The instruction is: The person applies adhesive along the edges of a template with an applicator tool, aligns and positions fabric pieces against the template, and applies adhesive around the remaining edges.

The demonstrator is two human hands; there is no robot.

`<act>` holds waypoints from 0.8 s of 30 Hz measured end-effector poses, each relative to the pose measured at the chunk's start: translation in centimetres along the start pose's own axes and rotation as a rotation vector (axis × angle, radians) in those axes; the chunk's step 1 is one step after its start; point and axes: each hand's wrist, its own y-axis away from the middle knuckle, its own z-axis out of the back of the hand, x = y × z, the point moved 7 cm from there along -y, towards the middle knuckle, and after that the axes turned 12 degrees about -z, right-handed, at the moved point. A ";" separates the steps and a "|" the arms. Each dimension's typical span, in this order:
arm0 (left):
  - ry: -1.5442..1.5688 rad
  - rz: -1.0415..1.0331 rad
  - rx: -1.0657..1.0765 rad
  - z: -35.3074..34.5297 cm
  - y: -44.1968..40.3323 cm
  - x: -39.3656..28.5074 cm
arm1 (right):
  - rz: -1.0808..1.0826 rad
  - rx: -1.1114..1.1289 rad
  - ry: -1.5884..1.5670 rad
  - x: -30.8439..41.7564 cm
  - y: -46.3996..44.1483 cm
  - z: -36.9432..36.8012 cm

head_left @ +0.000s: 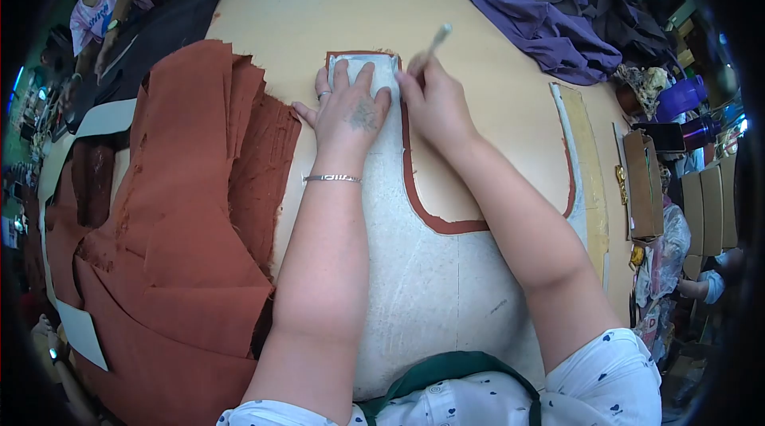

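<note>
My left hand (pixel 351 111) lies with fingers spread on the narrow upper arm of a pale grey pattern template (pixel 422 282). A rim of rust-brown fabric (pixel 456 227) shows along the template's curved edge, beneath it. In my right hand (pixel 434 99) is a slim pen (pixel 440 38), its pale upper end sticking up past the fingers. That hand rests beside the template arm's right edge; the pen's tip is hidden by the fingers. To the left sits a thick stack of rust-brown cut fabric pieces (pixel 187 187).
Purple fabric (pixel 526 19) is heaped at the table's far right. A cardboard box (pixel 644 183) and a purple container (pixel 681 98) stand along the right side. Another person (pixel 103 7) is at the far left by dark cloth. White card pieces (pixel 80 334) poke out at the left.
</note>
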 end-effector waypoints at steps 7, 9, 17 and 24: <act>-0.052 -0.013 -0.011 0.0 -0.2 -0.1 | 0.043 0.211 0.014 -0.5 14.4 3.7; -0.092 0.008 0.014 0.0 -0.3 0.2 | 0.005 0.198 0.051 -1.5 15.1 5.8; -0.088 0.030 0.066 -0.8 -0.9 0.5 | -0.253 -0.060 0.092 -11.3 15.5 19.2; -0.088 0.013 0.060 -1.7 -1.7 1.5 | -0.459 0.032 0.054 -15.9 10.1 24.3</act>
